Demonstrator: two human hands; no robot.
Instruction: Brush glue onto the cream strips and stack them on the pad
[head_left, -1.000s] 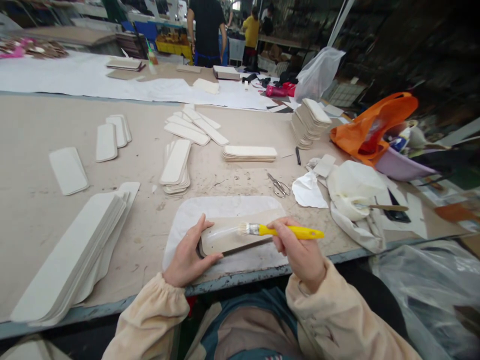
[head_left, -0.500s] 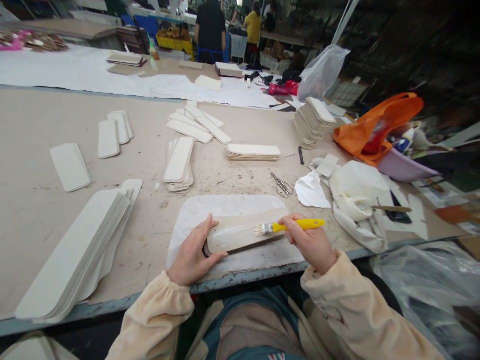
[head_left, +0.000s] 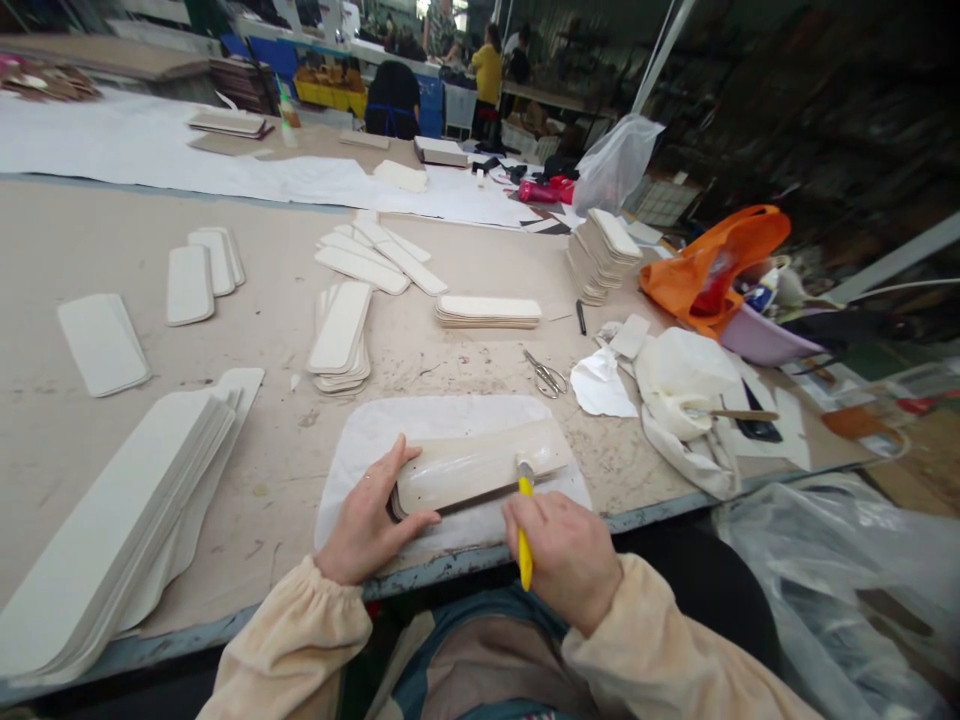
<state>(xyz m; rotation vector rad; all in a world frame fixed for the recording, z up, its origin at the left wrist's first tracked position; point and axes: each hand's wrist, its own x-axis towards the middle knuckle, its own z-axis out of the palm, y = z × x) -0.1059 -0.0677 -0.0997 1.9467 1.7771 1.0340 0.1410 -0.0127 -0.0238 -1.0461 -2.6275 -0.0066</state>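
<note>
A long cream panel, glossy wet on top, lies as the uppermost of a small stack on a white sheet at the table's front. My left hand grips the stack's left end, thumb along the near edge and fingers over the far corner. In my right hand is a yellow-handled paintbrush, its handle pointing down towards me. The bristles touch the panel's right part. Part of the stack's left end is hidden by my left hand.
Long pale panels are piled at the left front. Further back lie smaller panel stacks, scissors and crumpled white paper. To the right sit a cream cloth bundle and an orange bag. Several people stand beyond the table.
My right hand has swung the brush handle from pointing right to pointing towards me, the bristles staying on the panel. My left hand keeps its hold. A person in black behind the table has bent down.
</note>
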